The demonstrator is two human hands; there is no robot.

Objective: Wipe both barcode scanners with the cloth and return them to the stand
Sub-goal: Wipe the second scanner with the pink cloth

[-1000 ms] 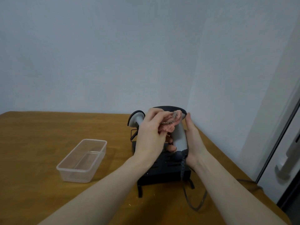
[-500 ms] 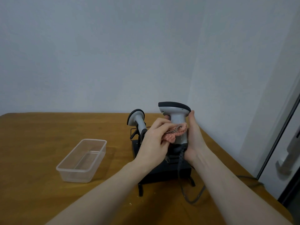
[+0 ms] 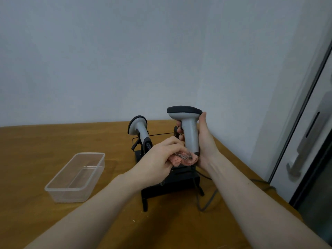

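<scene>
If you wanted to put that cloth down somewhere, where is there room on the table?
Bare wood lies left of the plastic tub and along the table's far edge. It is crowded around the stand, where both hands, the scanners and a cable cluster.

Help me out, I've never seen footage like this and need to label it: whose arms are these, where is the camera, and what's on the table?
The camera sits on a person's head, looking down at their own bare arms. The right hand grips a grey barcode scanner upright. The left hand presses a pink cloth against the bottom of its handle. Behind, a second scanner rests in the black stand. A clear plastic tub sits to the left on the wooden table.
</scene>
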